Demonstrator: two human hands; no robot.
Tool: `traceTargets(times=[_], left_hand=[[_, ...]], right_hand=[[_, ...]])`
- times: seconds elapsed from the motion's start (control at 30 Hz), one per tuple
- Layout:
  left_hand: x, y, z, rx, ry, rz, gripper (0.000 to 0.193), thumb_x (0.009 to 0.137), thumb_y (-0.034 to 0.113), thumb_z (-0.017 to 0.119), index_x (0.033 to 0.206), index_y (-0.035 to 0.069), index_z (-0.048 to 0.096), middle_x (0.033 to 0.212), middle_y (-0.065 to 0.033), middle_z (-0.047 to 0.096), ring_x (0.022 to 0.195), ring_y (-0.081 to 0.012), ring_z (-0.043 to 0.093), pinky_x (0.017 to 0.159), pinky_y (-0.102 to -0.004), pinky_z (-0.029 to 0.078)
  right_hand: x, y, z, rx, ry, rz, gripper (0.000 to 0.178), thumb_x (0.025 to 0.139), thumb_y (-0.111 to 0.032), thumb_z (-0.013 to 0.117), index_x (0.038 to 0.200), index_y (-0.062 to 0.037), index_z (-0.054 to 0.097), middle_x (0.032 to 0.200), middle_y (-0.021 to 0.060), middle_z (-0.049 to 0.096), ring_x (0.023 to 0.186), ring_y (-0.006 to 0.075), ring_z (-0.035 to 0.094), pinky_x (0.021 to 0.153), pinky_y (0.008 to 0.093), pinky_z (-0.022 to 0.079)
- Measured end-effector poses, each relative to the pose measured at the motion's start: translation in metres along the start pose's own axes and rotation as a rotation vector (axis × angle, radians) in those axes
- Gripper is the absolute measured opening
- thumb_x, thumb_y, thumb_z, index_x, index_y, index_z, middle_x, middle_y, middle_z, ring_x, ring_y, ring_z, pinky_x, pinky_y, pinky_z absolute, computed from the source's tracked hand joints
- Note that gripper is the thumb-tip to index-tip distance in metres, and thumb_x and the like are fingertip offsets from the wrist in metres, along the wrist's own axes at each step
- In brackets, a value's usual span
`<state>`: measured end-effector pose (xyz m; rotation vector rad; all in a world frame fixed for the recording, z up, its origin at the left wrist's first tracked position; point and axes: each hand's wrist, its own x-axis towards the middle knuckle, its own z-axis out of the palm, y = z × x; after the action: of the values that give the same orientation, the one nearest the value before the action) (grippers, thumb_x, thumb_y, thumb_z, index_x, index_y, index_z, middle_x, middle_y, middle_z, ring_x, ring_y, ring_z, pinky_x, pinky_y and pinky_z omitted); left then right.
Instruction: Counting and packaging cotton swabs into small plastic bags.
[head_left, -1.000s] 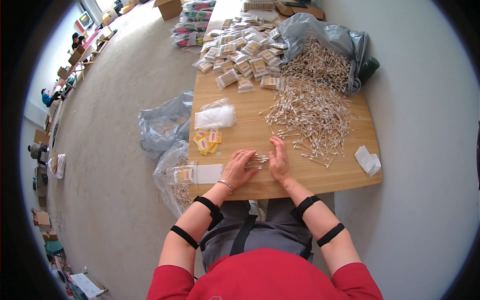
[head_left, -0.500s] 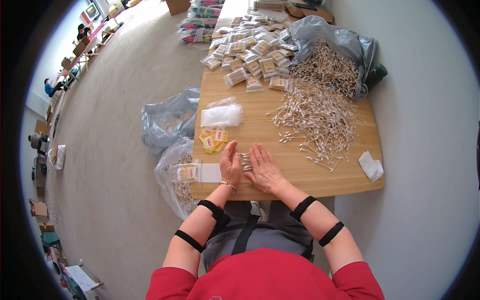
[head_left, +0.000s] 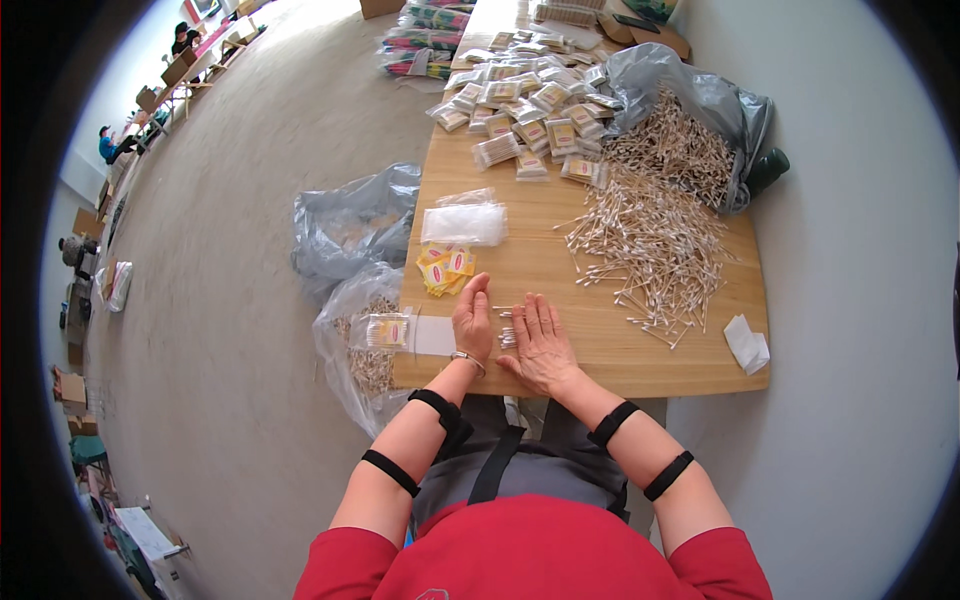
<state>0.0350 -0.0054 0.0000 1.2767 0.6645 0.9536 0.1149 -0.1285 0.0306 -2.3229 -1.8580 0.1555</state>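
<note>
The right grip (head_left: 541, 345) is lying flat and uncurled on the desk (head_left: 640, 370), partly covering a small row of cotton swabs (head_left: 507, 336). The left grip (head_left: 474, 325) is standing on edge just left of them; whether it is touching, I cannot tell. The swabs are lying between both, long axes running left to right, ends pointing toward each hand. Beyond, a loose swab pile (head_left: 660, 250) is spreading rightward.

A pale wall (head_left: 850, 300) flanks the wooden table (head_left: 540, 225)
</note>
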Motion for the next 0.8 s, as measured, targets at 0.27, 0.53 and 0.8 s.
traceTargets(times=[0.27, 0.53, 0.8], left_hand=[[0.0, 0.01, 0.0, 0.063, 0.021, -0.069, 0.036, 0.1, 0.016, 0.036, 0.128, -0.004, 0.046, 0.129, -0.0144, 0.051, 0.123, -0.0203, 0.045, 0.104, -0.03, 0.034], [0.003, 0.006, 0.007, 0.01, -0.011, -0.031, 0.038, 0.1, 0.02, 0.036, 0.129, -0.004, 0.045, 0.132, -0.0152, 0.048, 0.125, -0.0212, 0.043, 0.106, -0.0304, 0.031], [-0.004, 0.007, 0.023, 0.117, -0.112, -0.052, 0.043, 0.101, 0.027, 0.033, 0.132, -0.002, 0.042, 0.135, -0.0138, 0.045, 0.126, -0.021, 0.04, 0.107, -0.0308, 0.028]], right_hand=[[0.012, 0.012, 0.003, 0.088, 0.118, 0.124, 0.085, 0.082, -0.045, 0.06, 0.142, 0.001, 0.021, 0.147, 0.0184, 0.022, 0.139, 0.0341, 0.015, 0.112, 0.0481, 0.013], [0.025, 0.031, 0.008, 0.537, 0.447, 0.179, 0.066, 0.085, -0.019, 0.059, 0.138, 0.0013, 0.027, 0.14, 0.0221, 0.033, 0.132, 0.0366, 0.029, 0.11, 0.0424, 0.024], [0.026, 0.018, 0.01, 0.985, 0.591, 0.322, 0.051, 0.09, -0.008, 0.042, 0.137, 0.0042, 0.029, 0.145, 0.0222, 0.027, 0.136, 0.0358, 0.023, 0.112, 0.0404, 0.018]])
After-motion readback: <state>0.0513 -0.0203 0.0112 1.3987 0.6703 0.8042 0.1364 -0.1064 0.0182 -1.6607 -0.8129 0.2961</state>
